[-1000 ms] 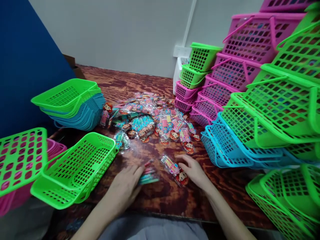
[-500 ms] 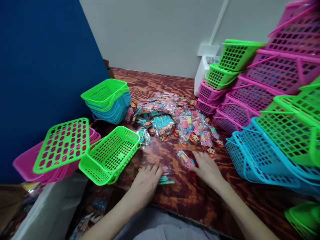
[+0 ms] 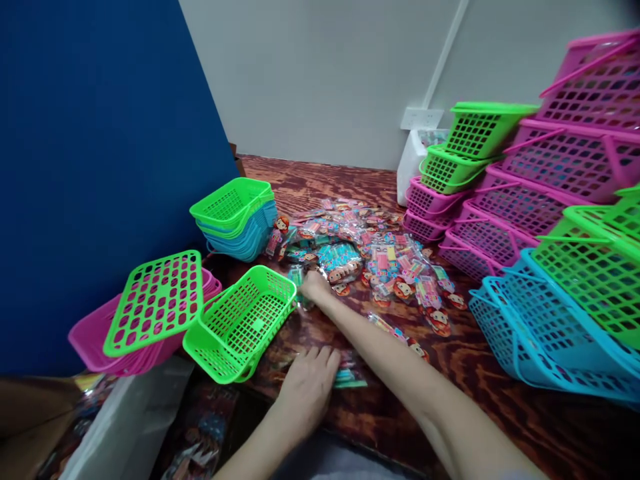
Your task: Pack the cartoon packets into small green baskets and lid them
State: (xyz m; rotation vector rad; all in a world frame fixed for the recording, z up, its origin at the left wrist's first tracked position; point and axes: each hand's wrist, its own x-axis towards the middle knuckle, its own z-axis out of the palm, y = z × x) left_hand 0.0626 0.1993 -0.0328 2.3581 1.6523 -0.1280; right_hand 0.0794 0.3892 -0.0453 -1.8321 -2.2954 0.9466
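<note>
My left hand point(image 3: 311, 383) lies over a clear plastic packet of pink and teal sticks point(image 3: 350, 379) near the table's front edge, fingers stretched forward; its palm hides part of the packet. Farther forward, my right hand point(image 3: 315, 288) is closed at a teal plastic packet point(image 3: 296, 275), beside the far corner of an open green basket point(image 3: 240, 327). The wrist partly hides those fingertips. Under and beside the right forearm lies a loose packet with yellow and pink sticks point(image 3: 387, 327). A pile of packets with cartoon-girl cards point(image 3: 383, 260) spreads beyond both hands.
Nested green and blue baskets point(image 3: 233, 207) stand at the back left. A green lattice piece point(image 3: 157, 303) rests on pink baskets point(image 3: 95, 333). Tall stacks of pink baskets point(image 3: 560, 157), green baskets point(image 3: 490, 130) and a blue basket point(image 3: 540, 327) line the right side. A blue panel point(image 3: 100, 133) borders the left.
My right hand has left the yellow-and-pink packet and reached forward and left to the teal packet by the green basket. My left hand stays on its packet. The view has shifted slightly.
</note>
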